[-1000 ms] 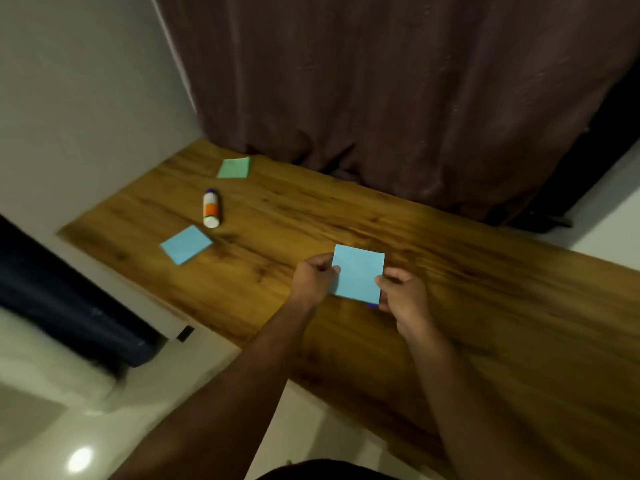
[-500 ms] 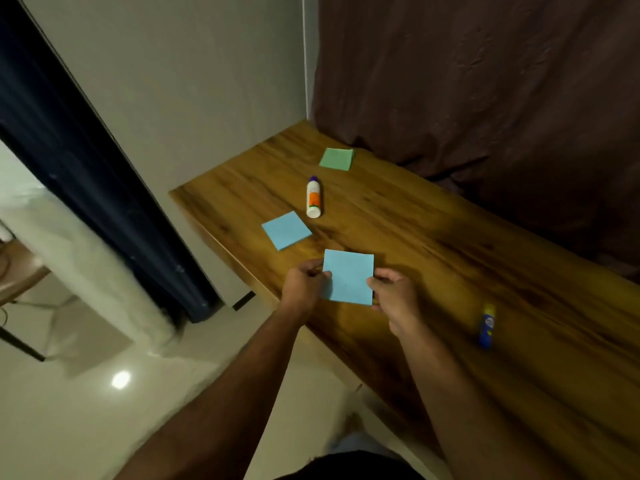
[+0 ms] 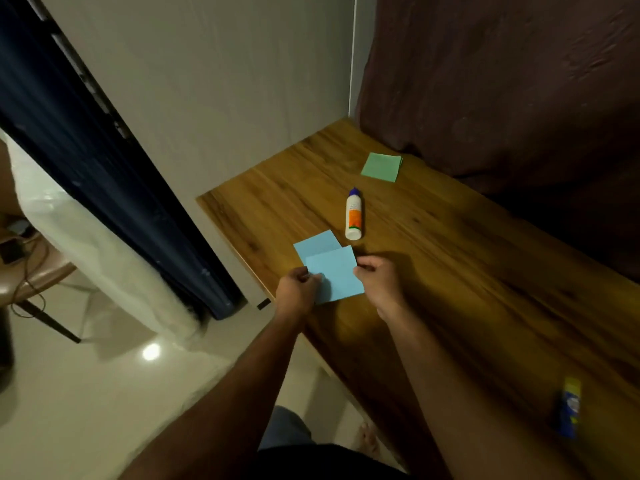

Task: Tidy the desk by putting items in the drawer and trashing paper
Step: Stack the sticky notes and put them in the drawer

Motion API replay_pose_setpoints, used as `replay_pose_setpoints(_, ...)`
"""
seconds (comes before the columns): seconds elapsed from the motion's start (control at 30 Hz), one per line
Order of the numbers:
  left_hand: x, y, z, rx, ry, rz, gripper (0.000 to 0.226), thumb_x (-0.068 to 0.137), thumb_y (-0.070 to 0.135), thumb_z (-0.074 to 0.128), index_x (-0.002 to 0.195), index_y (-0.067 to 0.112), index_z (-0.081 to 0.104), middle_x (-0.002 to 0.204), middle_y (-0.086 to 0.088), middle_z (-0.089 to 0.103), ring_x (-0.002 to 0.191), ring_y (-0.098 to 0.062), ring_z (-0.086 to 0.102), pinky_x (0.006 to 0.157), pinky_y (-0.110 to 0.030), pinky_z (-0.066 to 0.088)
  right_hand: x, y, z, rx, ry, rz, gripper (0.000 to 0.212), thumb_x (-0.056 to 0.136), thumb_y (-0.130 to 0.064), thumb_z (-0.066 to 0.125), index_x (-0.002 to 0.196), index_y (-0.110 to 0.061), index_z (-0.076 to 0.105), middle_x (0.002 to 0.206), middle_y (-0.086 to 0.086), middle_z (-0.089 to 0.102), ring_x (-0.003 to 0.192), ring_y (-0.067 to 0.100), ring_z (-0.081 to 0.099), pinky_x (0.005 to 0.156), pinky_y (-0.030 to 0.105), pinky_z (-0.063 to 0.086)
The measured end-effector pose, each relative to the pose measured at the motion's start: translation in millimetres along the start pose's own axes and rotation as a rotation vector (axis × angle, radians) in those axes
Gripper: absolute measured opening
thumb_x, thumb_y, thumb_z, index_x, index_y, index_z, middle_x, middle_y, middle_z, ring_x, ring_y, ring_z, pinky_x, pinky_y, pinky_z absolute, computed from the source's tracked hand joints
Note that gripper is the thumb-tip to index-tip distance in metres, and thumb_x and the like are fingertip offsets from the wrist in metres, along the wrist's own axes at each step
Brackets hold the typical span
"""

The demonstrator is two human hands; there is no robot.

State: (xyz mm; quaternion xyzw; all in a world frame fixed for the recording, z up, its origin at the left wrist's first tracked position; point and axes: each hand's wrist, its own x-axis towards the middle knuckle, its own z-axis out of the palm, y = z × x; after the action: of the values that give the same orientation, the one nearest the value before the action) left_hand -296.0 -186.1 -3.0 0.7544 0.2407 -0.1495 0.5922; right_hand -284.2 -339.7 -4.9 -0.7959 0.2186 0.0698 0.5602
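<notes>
I hold a square blue paper between both hands above the near-left part of the wooden desk. My left hand pinches its left edge and my right hand pinches its right edge. Under it, partly covered, a second blue paper lies flat on the desk. A white glue bottle with an orange label and blue cap lies just beyond. A green paper rests near the desk's far corner. A blue and yellow glue stick lies at the near right.
A dark brown curtain hangs behind the desk and a grey wall bounds its left end. A dark blue curtain and a chair stand on the pale floor to the left. No drawer or bin is in view.
The view has swung left. My hands have carried the held blue paper leftward until it overlaps the blue paper lying on the desk.
</notes>
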Motion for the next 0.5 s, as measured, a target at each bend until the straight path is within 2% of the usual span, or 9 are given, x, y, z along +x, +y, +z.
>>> replay_pose_setpoints(0.2, 35.6, 12.1, -4.3, 0.135, 0.021, 0.022, 0.054, 0.093, 0.042, 0.057, 0.138, 0.013, 0.047, 0.128, -0.007, 0.058, 0.112, -0.022, 0.057, 0.089, -0.039, 0.055, 37.3, -21.7, 35.5, -0.21, 0.04, -0.066, 0.038, 0.093, -0.013, 0.06, 0.13, -0.008, 0.059, 0.13, 0.007, 0.061, 0.116, 0.019, 0.059, 0.086, 0.024, 0.046)
replay_pose_setpoints(0.3, 52.7, 18.0, -8.0, 0.183, -0.039, 0.023, 0.059, 0.091, 0.044, 0.059, 0.138, 0.011, 0.044, 0.127, -0.008, 0.058, 0.111, -0.022, 0.058, 0.087, -0.037, 0.054, 43.8, -23.9, 52.8, -0.308, 0.116, -0.083, 0.037, 0.092, -0.017, 0.059, 0.128, -0.009, 0.061, 0.129, 0.009, 0.062, 0.117, 0.023, 0.058, 0.093, 0.034, 0.05)
replay_pose_setpoints(0.4, 70.2, 21.2, -9.7, 0.229, -0.09, 0.011, 0.064, 0.087, 0.048, 0.063, 0.137, 0.012, 0.043, 0.126, -0.009, 0.057, 0.107, -0.021, 0.06, 0.084, -0.037, 0.057, 47.4, -29.6, 64.3, -0.338, 0.173, -0.016, 0.037, 0.093, -0.018, 0.058, 0.129, -0.013, 0.06, 0.131, 0.008, 0.06, 0.119, 0.024, 0.057, 0.094, 0.038, 0.052)
replay_pose_setpoints(0.5, 82.7, 22.5, -13.0, 0.247, -0.142, -0.03, 0.07, 0.084, 0.053, 0.064, 0.138, 0.014, 0.042, 0.127, -0.01, 0.054, 0.105, -0.023, 0.061, 0.08, -0.039, 0.059, 50.8, -33.9, 73.3, -0.37, 0.222, 0.028, 0.039, 0.094, -0.021, 0.057, 0.133, -0.015, 0.057, 0.133, 0.008, 0.058, 0.117, 0.023, 0.058, 0.089, 0.037, 0.054)
